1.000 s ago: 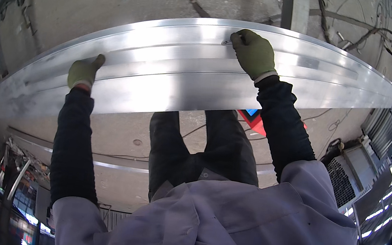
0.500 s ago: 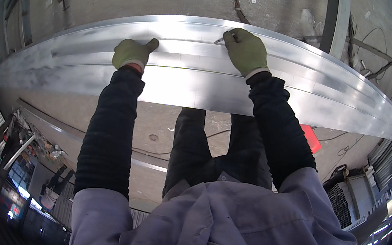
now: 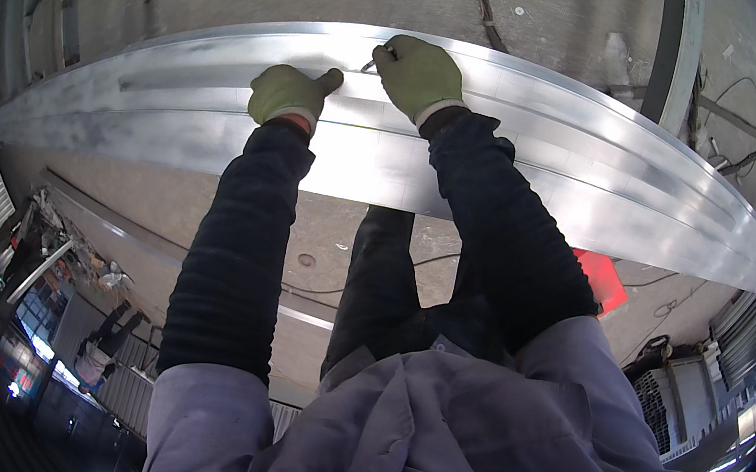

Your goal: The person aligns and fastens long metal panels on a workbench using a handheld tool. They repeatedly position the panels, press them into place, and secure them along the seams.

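A long, shiny metal panel (image 3: 217, 141) with raised lengthwise ribs lies across in front of me. On its left-middle part rests my left hand (image 3: 288, 95) in a green glove, its fingers curled under and the thumb stretched to the right. Whatever those fingers may hold is hidden. Just right of it and a little farther away, my right hand (image 3: 420, 78), also green-gloved, is closed around a thin pen-like tool (image 3: 368, 66). Only a short end of that tool shows, pointing down-left at the panel's far part.
My legs (image 3: 380, 270) stand at the panel's near edge. A red object (image 3: 605, 285) lies beyond my right forearm. Cables (image 3: 488, 5) run over the floor past a metal beam (image 3: 676, 56). Another person (image 3: 99, 351) appears at the far lower left.
My right hand has slid left along the panel with the pen-like tool, closer to my left hand. My left hand keeps about the same place on the panel; the whole view has shifted slightly.
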Demonstrator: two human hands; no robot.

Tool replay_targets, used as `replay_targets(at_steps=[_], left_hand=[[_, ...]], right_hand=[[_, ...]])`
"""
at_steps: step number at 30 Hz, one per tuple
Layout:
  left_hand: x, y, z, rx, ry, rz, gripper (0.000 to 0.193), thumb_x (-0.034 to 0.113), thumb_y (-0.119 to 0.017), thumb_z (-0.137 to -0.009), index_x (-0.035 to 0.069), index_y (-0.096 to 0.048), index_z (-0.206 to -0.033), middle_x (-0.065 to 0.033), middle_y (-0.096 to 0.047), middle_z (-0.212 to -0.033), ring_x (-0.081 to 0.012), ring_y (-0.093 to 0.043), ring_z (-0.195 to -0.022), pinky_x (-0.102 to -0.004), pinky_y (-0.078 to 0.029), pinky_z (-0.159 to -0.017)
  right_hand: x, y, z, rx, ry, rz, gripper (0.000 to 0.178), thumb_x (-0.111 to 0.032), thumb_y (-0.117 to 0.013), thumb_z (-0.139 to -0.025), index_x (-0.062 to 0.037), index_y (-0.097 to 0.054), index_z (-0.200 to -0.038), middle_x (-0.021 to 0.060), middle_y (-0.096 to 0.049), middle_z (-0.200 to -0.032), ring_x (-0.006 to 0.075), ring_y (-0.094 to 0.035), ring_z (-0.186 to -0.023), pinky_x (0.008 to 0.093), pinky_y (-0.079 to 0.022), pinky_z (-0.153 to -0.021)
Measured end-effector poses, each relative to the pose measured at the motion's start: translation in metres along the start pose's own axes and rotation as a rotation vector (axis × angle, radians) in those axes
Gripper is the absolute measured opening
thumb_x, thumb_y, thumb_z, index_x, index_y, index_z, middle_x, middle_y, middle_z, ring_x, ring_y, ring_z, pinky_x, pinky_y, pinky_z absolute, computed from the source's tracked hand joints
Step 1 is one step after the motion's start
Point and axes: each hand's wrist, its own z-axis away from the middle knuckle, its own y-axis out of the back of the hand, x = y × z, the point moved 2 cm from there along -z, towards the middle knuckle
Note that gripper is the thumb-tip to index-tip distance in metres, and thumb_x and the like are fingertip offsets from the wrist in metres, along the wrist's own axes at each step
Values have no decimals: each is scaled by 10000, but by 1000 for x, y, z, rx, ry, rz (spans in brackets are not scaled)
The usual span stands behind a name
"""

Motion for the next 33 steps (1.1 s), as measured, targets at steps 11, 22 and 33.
replay_targets(at_steps=[11, 22, 33], left_hand=[[-6, -10, -12, 70, -100, -66, 832, 809, -704, -803, 36, -804, -1093, -217, -772, -1166, -392, -735, -1107, -468, -566, -950], [-14, -30, -47, 42, -416, -383, 740, 703, -370, -1041, 91, -785, -1038, -199, -767, -1095, -422, -699, -1077, -520, -524, -951], [-17, -13, -49, -5, -450, -266, 678, 647, -446, -1030, 49, -766, -1032, -227, -740, -1140, -426, -666, -1120, -493, -504, -935]], right_hand=[[1, 34, 4, -47, 174, 213, 378, -397, -591, -1010, -71, -783, -1034, 162, -778, -986, 365, -735, -972, 482, -572, -879], [165, 177, 73, 66, -245, 324, 306, -379, -620, -952, -123, -787, -942, 149, -772, -966, 372, -731, -977, 508, -565, -873], [352, 351, 132, 32, -563, 578, 329, -397, -648, -933, -121, -798, -1032, 169, -779, -1060, 380, -731, -1044, 478, -564, -932]])
